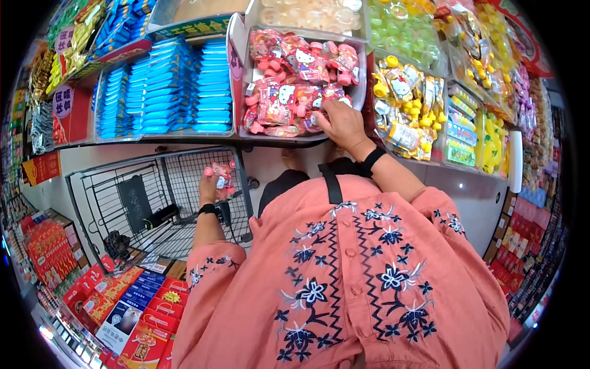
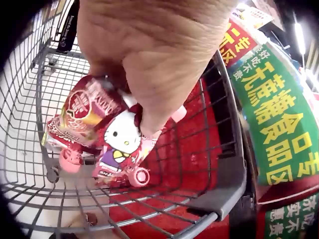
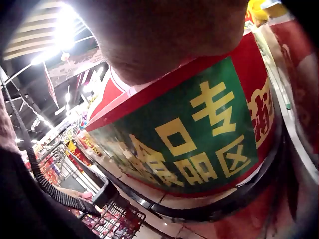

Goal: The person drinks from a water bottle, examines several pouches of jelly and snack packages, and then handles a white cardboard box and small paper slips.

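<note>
The left hand [image 1: 209, 184] is pinching pink kitty packs [image 2: 117, 144] over the cart [image 1: 98, 203]; letting them go low and gently looks best. The right hand [image 1: 343, 123] is digging in the shelf tray [image 1: 364, 80], and I cannot tell its grip

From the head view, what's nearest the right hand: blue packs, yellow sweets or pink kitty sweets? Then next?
1. The pink kitty sweets, directly under the right hand.
2. The yellow sweets, next tray on the right.
3. The blue packs, well off to the left.
</note>
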Motion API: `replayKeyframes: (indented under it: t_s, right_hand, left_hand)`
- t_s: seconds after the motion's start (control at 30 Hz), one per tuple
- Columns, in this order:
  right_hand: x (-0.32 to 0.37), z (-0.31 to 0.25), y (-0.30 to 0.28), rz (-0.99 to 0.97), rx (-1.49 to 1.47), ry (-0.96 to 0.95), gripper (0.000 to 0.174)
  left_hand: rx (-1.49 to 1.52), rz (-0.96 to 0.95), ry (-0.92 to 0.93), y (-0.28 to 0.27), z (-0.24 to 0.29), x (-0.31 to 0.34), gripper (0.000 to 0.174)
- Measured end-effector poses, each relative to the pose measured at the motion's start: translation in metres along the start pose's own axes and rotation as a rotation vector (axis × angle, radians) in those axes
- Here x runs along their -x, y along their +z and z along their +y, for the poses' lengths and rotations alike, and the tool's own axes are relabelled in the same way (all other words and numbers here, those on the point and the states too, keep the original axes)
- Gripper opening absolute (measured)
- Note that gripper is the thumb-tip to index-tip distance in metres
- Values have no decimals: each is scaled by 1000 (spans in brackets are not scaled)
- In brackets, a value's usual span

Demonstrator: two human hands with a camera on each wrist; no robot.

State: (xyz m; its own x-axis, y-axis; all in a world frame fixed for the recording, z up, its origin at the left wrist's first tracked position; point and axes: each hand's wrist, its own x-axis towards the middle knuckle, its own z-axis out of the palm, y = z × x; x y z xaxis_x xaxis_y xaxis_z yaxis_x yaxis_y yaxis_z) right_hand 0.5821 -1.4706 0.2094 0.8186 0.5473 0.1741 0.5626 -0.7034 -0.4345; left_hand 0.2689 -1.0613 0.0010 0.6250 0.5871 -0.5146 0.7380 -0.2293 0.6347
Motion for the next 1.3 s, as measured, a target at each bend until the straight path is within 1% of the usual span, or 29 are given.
replayKeyframes:
  t_s: [0.03,0.07,0.17,0.2,0.27,0.3,0.33,0.37,0.43,0.5,0.57,0.63,0.7,0.77,0.87,0.97,1.0,1.1,1.13,1.23,1.3]
  right_hand:
    - [0,1,1,-3,5,1,30]
    - [0,1,2,-5,9,2,30]
    - [0,-1,1,-10,12,15,30]
    - [0,-1,1,-5,13,14,30]
    - [1,0,3,3,12,15,30]
    - [1,0,3,10,7,9,30]
    - [1,0,3,16,1,4,30]
    - [1,1,4,24,-5,-2,30]
    - [0,0,3,43,14,-3,29]
    - [1,-1,1,52,24,-1,29]
    - [1,-2,0,56,24,-1,28]
    - [1,-1,1,54,25,1,28]
    - [0,-2,1,62,17,-5,28]
    - [1,-2,-1,76,7,-10,28]
    - [3,-1,1,76,-14,6,28]
    - [2,-2,-2,64,-22,16,29]
    - [2,-3,-4,54,-39,29,29]
    - [3,-2,-4,61,-44,29,30]
    - [3,-2,-4,59,-45,32,30]
    - [3,-1,-3,53,-37,38,30]
    - [3,0,0,53,-23,45,30]
  left_hand:
    - [10,-35,-10,4,-1,-2,31]
    - [17,-60,-11,7,-3,1,32]
    - [-294,-168,215,5,-10,-2,31]
    - [-213,-133,39,5,-10,-5,31]
    - [-310,-61,55,-5,-11,-12,33]
    - [-360,-28,61,-12,-3,-12,34]
    - [-358,-131,61,-32,76,18,41]
    - [-252,-168,55,-40,115,30,41]
    - [-39,-241,43,-49,168,43,40]
    - [123,-405,153,-53,249,71,37]
    - [333,-440,208,-43,331,107,34]
    - [275,-381,488,-18,375,112,40]
    - [-142,-127,965,9,406,96,49]
    - [-185,-128,1094,38,425,77,63]
    - [-647,-96,1035,71,431,32,84]
    - [-800,-132,939,86,433,15,97]
    - [-796,-91,981,87,434,15,97]
    - [-818,-132,931,86,436,17,92]
    - [-817,-110,985,87,433,12,86]
    - [-802,-259,961,86,439,2,81]
    - [-846,-282,941,87,441,1,77]
